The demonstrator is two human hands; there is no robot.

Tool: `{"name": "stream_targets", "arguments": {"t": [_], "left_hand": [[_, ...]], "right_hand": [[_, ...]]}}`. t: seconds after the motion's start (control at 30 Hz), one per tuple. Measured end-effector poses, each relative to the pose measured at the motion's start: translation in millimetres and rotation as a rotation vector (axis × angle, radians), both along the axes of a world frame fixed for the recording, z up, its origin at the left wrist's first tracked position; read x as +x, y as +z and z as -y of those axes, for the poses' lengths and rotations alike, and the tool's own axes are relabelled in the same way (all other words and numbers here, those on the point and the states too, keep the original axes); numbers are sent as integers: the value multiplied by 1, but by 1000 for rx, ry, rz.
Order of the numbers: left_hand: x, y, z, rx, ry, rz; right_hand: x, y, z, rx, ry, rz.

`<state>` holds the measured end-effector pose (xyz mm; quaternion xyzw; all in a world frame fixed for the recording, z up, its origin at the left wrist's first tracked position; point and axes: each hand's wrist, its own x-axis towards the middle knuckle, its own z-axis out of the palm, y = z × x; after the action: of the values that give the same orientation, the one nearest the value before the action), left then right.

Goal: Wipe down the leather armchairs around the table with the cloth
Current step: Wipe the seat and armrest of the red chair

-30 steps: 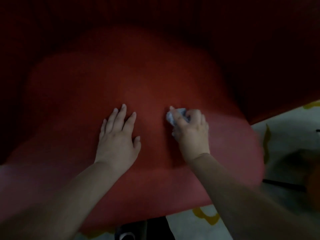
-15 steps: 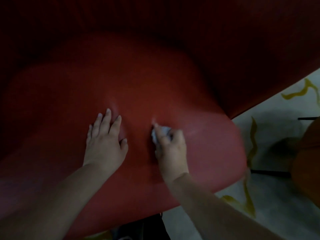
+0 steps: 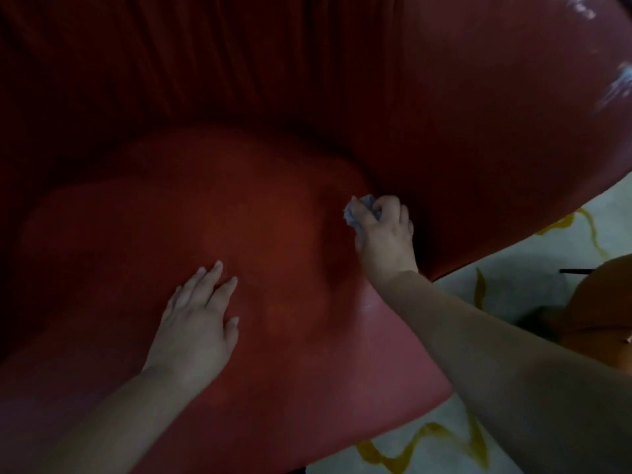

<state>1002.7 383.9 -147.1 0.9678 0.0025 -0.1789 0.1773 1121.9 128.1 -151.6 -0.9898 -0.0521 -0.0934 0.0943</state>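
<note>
Your right hand (image 3: 383, 234) has its grip curled tight around the wadded pale cloth (image 3: 357, 212), pressing it into the seat cushion (image 3: 239, 217) of the red leather armchair, right at the crease beside the armrest (image 3: 478, 148). Your left hand (image 3: 195, 323) lies flat, fingers straight, on the cushion. That cloth is soft and light, so keep it bunched in the palm; the leather looks slick. Since a second ago the cloth has swept from mid-cushion out to that crease.
</note>
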Motion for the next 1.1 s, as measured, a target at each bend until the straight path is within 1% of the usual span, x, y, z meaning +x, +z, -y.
{"name": "stream_targets", "arguments": {"t": [0.1,0.27,0.3,0.37,0.4,0.43,0.5,0.57,0.63,0.67,0.73,0.8,0.83,0.87,0.93,0.97,1.07,1.1], "left_hand": [[9,-5,24,-59,-36,24],[42,-14,69,-90,-110,73],[50,-16,77,-87,-112,81],[64,-22,91,-89,-107,84],[70,-24,97,-92,-110,81],[75,-27,102,-94,-115,78],[81,-30,110,-97,-119,73],[83,-30,113,-103,-107,67],[81,-28,112,-102,-98,61],[80,-28,112,-100,-106,53],[77,-28,109,-94,-123,44],[76,-30,107,-96,-118,56],[75,-31,106,-101,-121,62],[75,-32,104,-106,-130,66],[74,-34,101,-110,-149,71],[73,-34,98,-110,-159,68],[71,-32,85,-100,-174,59],[71,-31,81,-95,-169,58]], "right_hand": [[-3,-15,2,-31,93,18],[-11,-24,14,-64,87,84],[-8,-22,21,-120,135,108],[8,-14,35,-293,277,141],[21,-10,43,-404,334,110],[34,-6,50,-544,372,31],[43,-4,59,-811,415,-187],[27,-8,62,-945,377,-366],[9,-7,60,-1077,336,-451],[5,-3,57,-1117,316,-479],[13,5,50,-1087,294,-480],[37,5,42,-1021,321,-368],[48,2,37,-1022,344,-295],[57,1,32,-1047,352,-266],[59,-5,28,-1129,290,-330],[54,-8,26,-1173,246,-408],[33,-15,25,-1321,202,-638],[32,-14,26,-1281,172,-691]]}}
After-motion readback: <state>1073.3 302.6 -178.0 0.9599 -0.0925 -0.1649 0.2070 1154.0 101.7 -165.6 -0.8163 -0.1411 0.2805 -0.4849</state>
